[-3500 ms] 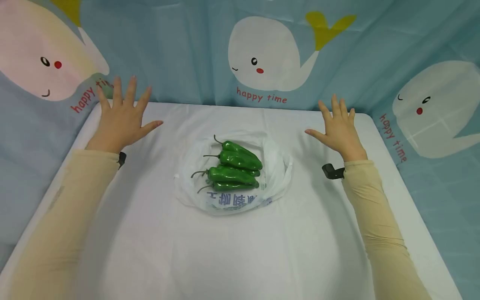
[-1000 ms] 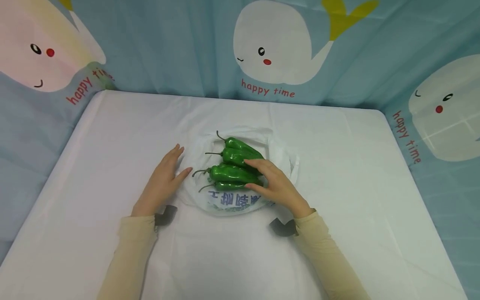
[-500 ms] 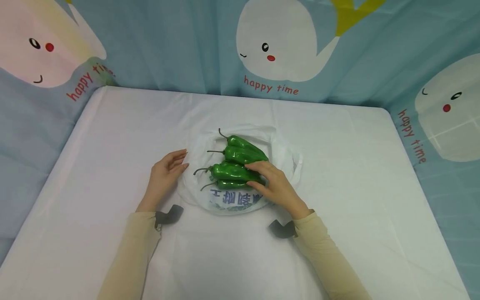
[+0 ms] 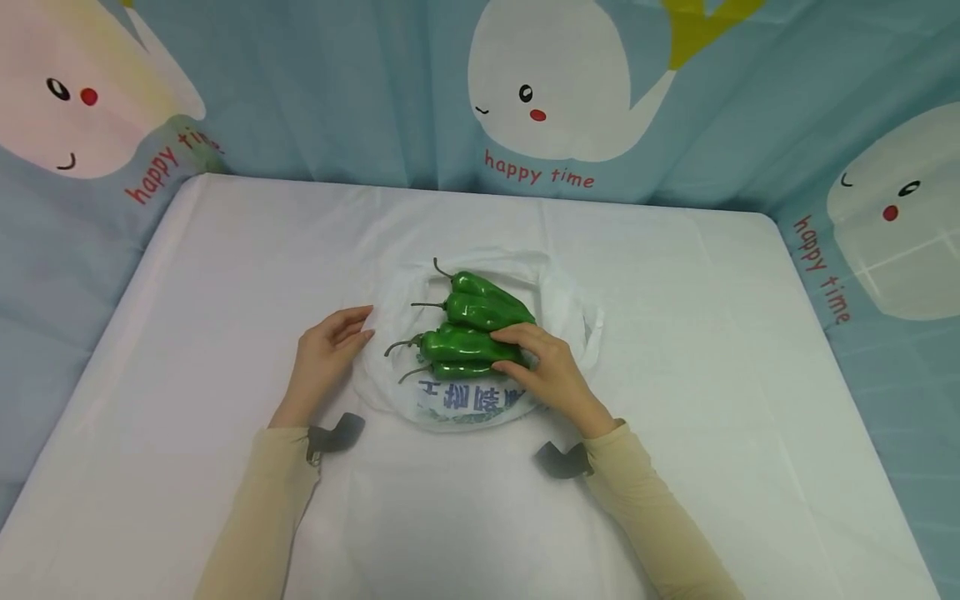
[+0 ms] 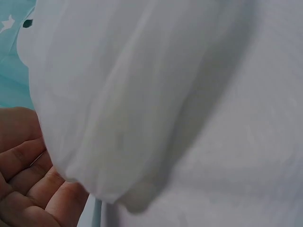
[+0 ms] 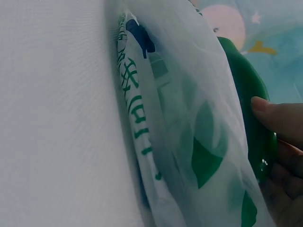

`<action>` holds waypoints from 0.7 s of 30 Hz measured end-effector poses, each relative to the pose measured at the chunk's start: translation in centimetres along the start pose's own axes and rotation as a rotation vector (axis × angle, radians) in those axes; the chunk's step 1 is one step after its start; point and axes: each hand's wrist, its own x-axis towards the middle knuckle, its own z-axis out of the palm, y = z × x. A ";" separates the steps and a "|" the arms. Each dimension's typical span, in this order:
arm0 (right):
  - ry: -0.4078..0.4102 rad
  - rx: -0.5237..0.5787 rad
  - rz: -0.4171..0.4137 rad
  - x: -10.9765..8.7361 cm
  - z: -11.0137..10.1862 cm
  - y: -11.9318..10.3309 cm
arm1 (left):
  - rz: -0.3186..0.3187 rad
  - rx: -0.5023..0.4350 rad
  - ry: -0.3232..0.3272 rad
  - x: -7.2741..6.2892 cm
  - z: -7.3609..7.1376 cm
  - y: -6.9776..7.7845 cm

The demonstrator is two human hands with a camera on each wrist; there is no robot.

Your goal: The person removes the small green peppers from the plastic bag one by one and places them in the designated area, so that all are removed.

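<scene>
Several glossy green peppers (image 4: 468,344) with thin stems lie inside an open white plastic bag (image 4: 566,308), stems pointing left. My right hand (image 4: 553,368) grips the blunt right end of a pepper near the front of the group, thumb on the near side and fingers on the far side. In the right wrist view the thumb presses on that green pepper (image 6: 244,82) above the bag's rim. My left hand (image 4: 327,354) is at the bag's left edge, fingers loosely curled, fingertips right at the plastic and thumb apart from them. In the left wrist view the bag (image 5: 109,104) partly hides those fingers.
A white-covered table (image 4: 450,517) lies under the bag. Behind it and at both sides hangs a blue curtain (image 4: 360,100) with whale prints. Dark wrist-camera mounts (image 4: 341,433) stick out at both sleeve cuffs.
Both hands have come in from the table's far sides to the bag. The right hand has taken hold of a pepper; the left fingers have curled at the bag's edge. The peppers have barely moved.
</scene>
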 end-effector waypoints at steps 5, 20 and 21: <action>0.031 0.036 0.019 -0.2 -0.3 0.3 | -0.001 0.003 -0.009 0.2 0.2 0.1; 0.101 0.211 0.129 0.3 -1.2 -1.2 | 0.040 0.031 0.020 -0.1 0.1 -0.2; 0.108 0.238 0.148 0.4 -1.5 -1.6 | 0.043 0.036 0.021 -0.1 0.1 -0.2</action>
